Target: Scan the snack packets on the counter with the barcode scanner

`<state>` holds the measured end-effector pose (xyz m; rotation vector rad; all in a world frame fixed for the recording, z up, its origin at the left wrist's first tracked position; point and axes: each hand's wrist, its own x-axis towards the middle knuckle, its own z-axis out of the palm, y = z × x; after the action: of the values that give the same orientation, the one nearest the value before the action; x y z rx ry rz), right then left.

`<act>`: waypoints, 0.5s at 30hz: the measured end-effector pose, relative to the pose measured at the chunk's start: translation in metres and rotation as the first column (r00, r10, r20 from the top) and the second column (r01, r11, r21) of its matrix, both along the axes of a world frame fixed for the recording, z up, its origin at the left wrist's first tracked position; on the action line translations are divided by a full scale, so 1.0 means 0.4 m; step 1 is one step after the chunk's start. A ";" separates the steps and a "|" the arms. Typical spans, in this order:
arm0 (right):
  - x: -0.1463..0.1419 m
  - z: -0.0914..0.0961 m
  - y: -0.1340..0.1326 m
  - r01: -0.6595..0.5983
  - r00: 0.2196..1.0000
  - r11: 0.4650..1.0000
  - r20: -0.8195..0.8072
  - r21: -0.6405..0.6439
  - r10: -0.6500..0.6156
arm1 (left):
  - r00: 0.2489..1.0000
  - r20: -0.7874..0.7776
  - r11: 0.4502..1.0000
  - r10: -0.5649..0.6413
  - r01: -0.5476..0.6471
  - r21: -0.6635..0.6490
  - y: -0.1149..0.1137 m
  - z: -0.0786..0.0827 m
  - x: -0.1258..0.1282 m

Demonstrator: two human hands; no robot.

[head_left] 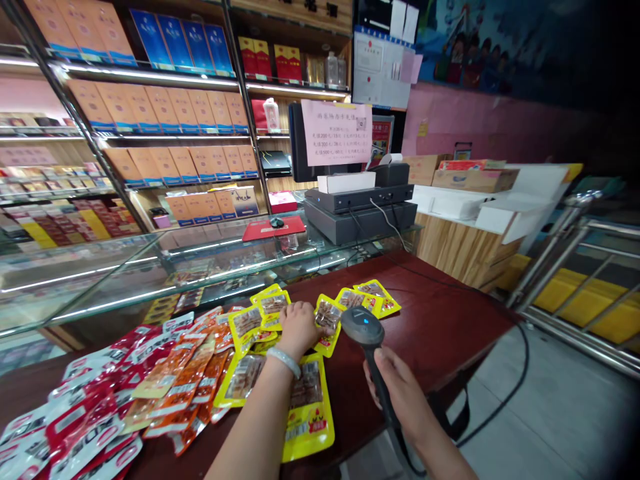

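My right hand [397,387] is closed around the handle of a dark barcode scanner [363,327], a small blue light showing on its head. The scanner's head is close to a yellow snack packet [327,321] with a clear window and brown pieces inside. At that packet's left edge, my left hand [300,328], with a pale bangle on the wrist, has its fingers curled, seemingly gripping it; the fingertips are partly hidden. More yellow packets [246,327] lie under and around this hand. Two further yellow packets [376,297] lie behind the scanner.
Orange packets [175,370] and red-and-white packets [85,407] are heaped at the left of the dark red table [430,313]. A glass display counter [190,257] stands behind it, with a cash drawer [357,220] and monitor [296,143]. A cable [520,373] hangs at the right.
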<state>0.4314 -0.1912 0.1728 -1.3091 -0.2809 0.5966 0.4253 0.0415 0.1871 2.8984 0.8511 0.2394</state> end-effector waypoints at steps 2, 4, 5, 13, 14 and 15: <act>0.000 0.005 -0.003 0.031 1.000 0.999 -0.003 0.009 -0.031 | 0.999 0.045 0.995 -0.003 0.007 -0.096 -0.004 0.007 0.006; 0.002 0.009 -0.006 0.047 0.999 0.999 -0.005 0.015 -0.047 | 0.996 0.092 0.973 0.012 0.010 -0.232 -0.004 0.013 0.012; 0.004 0.009 -0.009 0.048 0.999 0.999 -0.005 0.019 -0.048 | 0.992 0.121 0.956 0.019 0.018 -0.294 -0.004 0.015 0.014; 0.013 0.001 -0.023 0.017 0.999 0.998 0.029 0.068 -0.019 | 0.964 0.264 0.888 -0.009 0.129 -0.442 -0.014 0.010 0.028; 0.014 -0.001 -0.024 0.017 0.999 0.998 0.033 0.062 -0.019 | 0.963 0.271 0.886 -0.013 0.136 -0.443 -0.016 0.009 0.029; 0.015 -0.002 -0.025 0.023 0.999 0.998 0.035 0.055 -0.025 | 0.960 0.280 0.883 -0.009 0.139 -0.448 -0.019 0.006 0.031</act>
<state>0.4375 -0.2012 0.1718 -1.2692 -0.3083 0.5425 0.4375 0.0341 0.1897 2.3738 0.6402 0.3585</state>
